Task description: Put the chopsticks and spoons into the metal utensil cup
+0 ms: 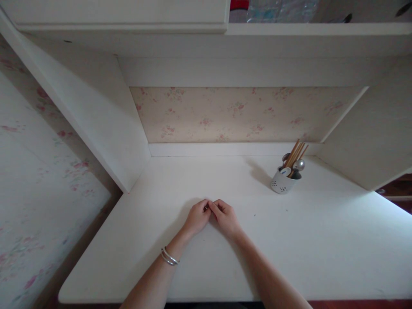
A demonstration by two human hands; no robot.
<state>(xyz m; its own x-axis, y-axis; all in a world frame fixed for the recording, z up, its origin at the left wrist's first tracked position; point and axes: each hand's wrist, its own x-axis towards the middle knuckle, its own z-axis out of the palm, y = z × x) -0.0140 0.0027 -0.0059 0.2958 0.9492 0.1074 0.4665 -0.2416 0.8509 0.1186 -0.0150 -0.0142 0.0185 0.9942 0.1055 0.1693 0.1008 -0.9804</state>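
Observation:
My left hand [198,216] and my right hand [224,216] rest on the white desk [154,223], their curled fingers meeting at the tips. Both are closed, and whether anything small lies between the fingertips cannot be made out. Two silver bangles [169,256] circle my left wrist. Farther back to the right stands a white utensil holder [283,183] with a dotted pattern of holes. Wooden chopsticks [294,154] and metal spoons [299,165] stick up out of it, apart from both hands.
A white overhead cabinet [122,15] hangs above the desk, with clear plastic bottles [280,9] on its open shelf. White side panels [96,111] bound the desk at left and right. Flowered wallpaper [238,113] covers the back wall. A few tiny dark specks lie on the desktop.

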